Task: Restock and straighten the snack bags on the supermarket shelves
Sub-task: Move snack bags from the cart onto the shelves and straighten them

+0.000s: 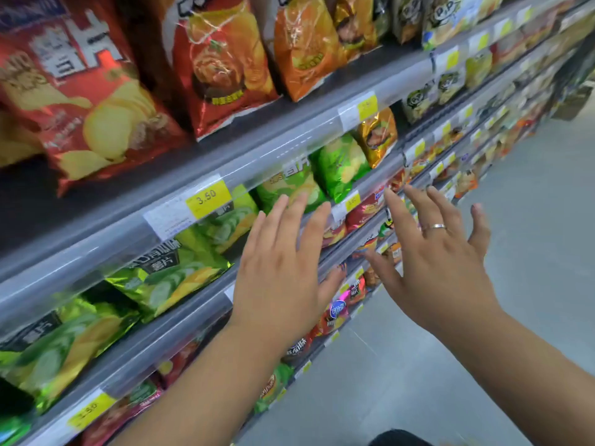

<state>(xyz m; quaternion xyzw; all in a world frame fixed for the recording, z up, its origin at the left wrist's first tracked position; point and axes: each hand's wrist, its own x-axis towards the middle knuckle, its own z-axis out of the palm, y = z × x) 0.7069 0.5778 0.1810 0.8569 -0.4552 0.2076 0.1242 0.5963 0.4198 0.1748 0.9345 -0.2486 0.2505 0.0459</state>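
Head view: left hand (pixel 277 272), right hand (pixel 441 262) splayed, empty; straightening step, next likely squaring green bags (pixel 341 165) just beyond left hand

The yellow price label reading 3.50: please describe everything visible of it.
The yellow price label is a paper-like rectangle printed 3.50 in dark digits, joined to a white part with unreadable print on its left. It sits behind the clear plastic strip of the grey shelf rail, above green crisp bags. Nothing else touches it.
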